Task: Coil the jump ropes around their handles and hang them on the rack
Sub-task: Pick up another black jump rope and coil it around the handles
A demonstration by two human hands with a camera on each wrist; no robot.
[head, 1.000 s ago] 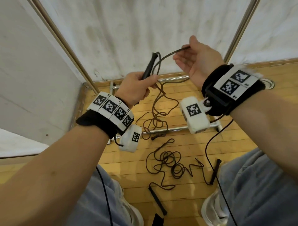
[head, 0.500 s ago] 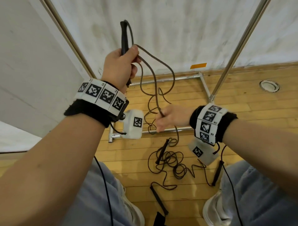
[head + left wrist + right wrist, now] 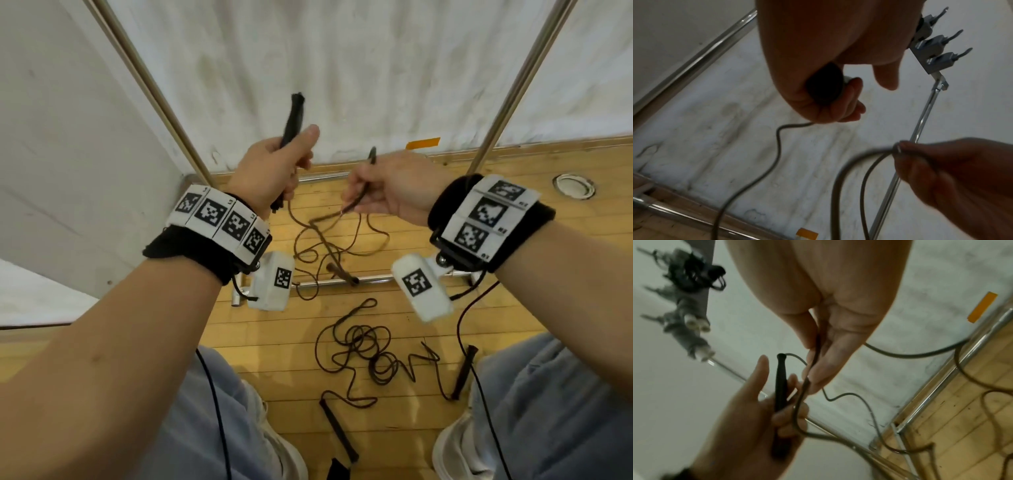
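Above a wooden floor [image 3: 274,329], the left hand [image 3: 270,171] grips a slim black jump-rope handle [image 3: 294,118] upright, fingers curled around it. The right hand [image 3: 394,186] pinches the thin dark cord [image 3: 363,186] trailing from it. A second tangled dark jump rope [image 3: 366,346] lies on the floor below.

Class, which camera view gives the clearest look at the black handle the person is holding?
The right wrist view: the black handle shows nearly full length in the left hand, rope leaving its tip. In the head view the handle is smaller, its lower part hidden by the hand. The left wrist view shows only its dark butt end.
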